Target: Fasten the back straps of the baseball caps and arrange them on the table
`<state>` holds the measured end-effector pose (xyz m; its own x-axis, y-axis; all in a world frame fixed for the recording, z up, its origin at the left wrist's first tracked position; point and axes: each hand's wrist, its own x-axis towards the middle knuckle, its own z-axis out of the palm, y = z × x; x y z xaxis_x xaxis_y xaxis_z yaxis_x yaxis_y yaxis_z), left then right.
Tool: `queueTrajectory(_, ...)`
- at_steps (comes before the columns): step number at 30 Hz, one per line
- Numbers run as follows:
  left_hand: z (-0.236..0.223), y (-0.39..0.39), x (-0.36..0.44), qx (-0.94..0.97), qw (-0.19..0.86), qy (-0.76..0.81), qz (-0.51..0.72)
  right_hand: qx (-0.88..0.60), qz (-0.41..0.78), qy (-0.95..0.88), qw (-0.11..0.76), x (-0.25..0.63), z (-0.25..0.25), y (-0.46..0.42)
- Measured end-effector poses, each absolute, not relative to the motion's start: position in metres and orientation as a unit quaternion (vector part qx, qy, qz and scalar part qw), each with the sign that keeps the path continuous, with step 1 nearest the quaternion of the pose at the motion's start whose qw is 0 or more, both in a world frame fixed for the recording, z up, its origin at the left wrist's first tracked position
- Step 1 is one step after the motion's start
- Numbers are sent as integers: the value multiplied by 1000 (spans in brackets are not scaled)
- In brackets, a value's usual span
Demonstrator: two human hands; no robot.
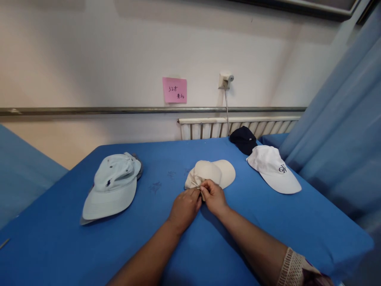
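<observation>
Cream cap (207, 170) sits on the blue table cover (59, 246), a little right of the middle, its brim toward the right and its gathered back toward the left. Both hands meet at its near edge. The right hand (213, 195) has thumb and forefinger pinching the fabric there. The left hand (185, 204) is just beside it, fingers bent and pressed together against the same edge; their tips are partly hidden, so I cannot tell what they grip. To the left, well apart, a pale blue cap (114, 174) lies brim nearest. On the right a white cap (268, 165) rests with its brim toward the near right, and a dark cap (242, 139) is just beyond it, near the far edge.
</observation>
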<state>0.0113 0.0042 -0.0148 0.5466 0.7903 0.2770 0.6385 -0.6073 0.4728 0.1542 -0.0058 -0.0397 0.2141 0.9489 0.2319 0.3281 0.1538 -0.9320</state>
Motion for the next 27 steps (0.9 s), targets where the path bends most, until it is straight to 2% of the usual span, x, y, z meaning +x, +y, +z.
queueTrajectory(4, -17, 5, 14, 859, 152, 412, 262, -572, 322, -533, 533, 152, -43, -3)
queueTrajectory(10, -19, 4, 9, 873, 25, 389, 294, -500, 390, -469, 615, 154, -43, 0)
queueTrajectory(13, -16, 1, 5, 870, 31, 374, 318, -470, 418, -436, 643, 154, -41, -1)
queueTrajectory(16, -13, -2, 3, 876, 38, 351, 329, -463, 425, -422, 653, 153, -39, -2)
queueTrajectory(23, -10, -3, 8, 892, -55, 320, 315, -463, 424, -419, 656, 153, -36, -3)
queueTrajectory(27, -7, -3, 11, 889, -57, 342, 298, -459, 423, -417, 660, 152, -37, -3)
